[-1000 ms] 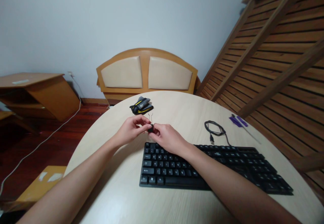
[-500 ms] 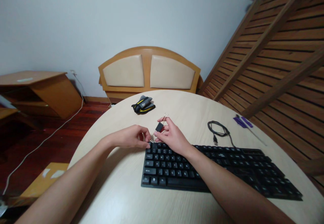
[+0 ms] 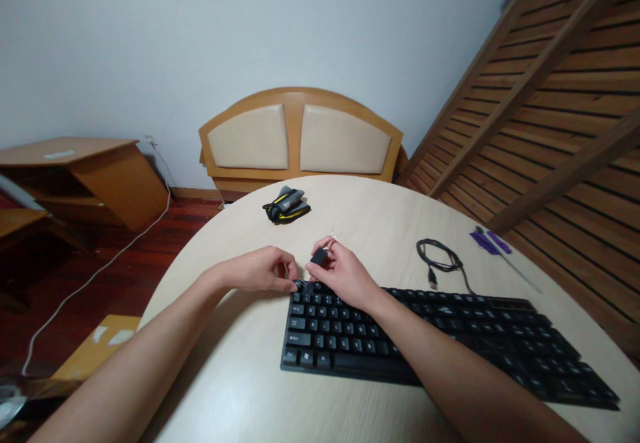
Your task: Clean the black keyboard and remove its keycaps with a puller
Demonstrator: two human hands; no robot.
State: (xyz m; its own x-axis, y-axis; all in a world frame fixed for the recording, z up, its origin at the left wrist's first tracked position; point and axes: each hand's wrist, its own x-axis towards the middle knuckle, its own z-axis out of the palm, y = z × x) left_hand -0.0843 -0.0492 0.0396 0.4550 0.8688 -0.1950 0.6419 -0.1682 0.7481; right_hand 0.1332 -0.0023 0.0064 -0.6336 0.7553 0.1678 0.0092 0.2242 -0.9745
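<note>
A black keyboard (image 3: 360,336) lies in front of me on the table. My right hand (image 3: 345,273) pinches the small black handle of a wire keycap puller (image 3: 319,256) over the keyboard's upper left corner. Thin wires stick out from both ends of the handle, and the lower ones reach down to the corner key. My left hand (image 3: 267,271) is at that same corner, thumb and fingertips pinched together against the key and the wire ends. What lies between those fingertips is hidden.
A coiled USB cable (image 3: 440,255) runs from the keyboard's back edge. Purple-handled tools (image 3: 490,241) lie at the right, and grey-black gloves or folded fabric (image 3: 287,205) at the back of the round table (image 3: 370,209). A slatted wooden frame (image 3: 550,96) leans at the right.
The puller's handle has tilted and its lower wires have come down onto the corner key. The left hand stays at that corner. The view has shifted slightly.
</note>
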